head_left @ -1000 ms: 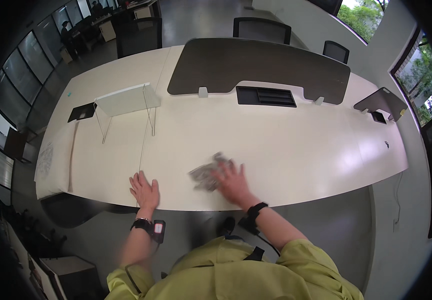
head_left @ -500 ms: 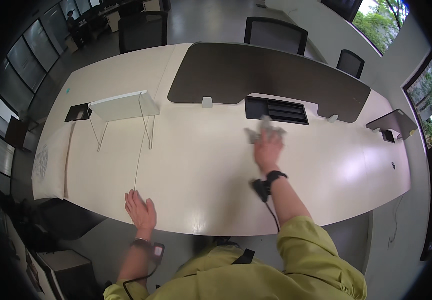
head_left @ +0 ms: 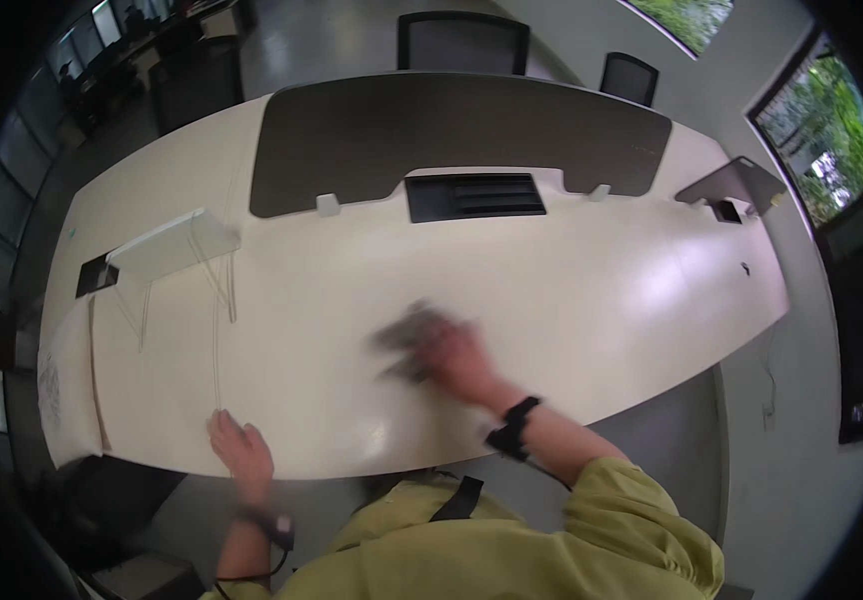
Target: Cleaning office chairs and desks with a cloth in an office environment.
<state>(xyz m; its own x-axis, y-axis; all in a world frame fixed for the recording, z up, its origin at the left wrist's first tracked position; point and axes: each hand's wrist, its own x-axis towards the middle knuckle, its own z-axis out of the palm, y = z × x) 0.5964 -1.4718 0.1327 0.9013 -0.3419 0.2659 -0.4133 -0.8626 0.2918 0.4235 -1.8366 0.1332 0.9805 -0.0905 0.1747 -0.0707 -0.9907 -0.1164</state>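
Observation:
My right hand (head_left: 460, 362) presses a grey cloth (head_left: 410, 340) against the pale desk (head_left: 572, 290), near its middle; both are smeared by motion. The cloth bunches out past my fingers on the left, and my fingertips are partly lost in the blur. My left hand (head_left: 242, 448) rests flat on the near left edge of the desk, its fingers stretched out and nothing in them. Each wrist wears a dark band with a small device and a cable.
A white raised stand (head_left: 174, 243) on wire legs is at the left, beside a cream bag (head_left: 67, 385). Along the back stands a dark divider panel (head_left: 452, 130) with a black cable box (head_left: 477, 195) before it. A smaller panel (head_left: 737, 185) is at the far right.
My right hand has drawn the cloth from near the cable box back toward me and to the left. My left hand stays on the near edge. The whole view has shifted.

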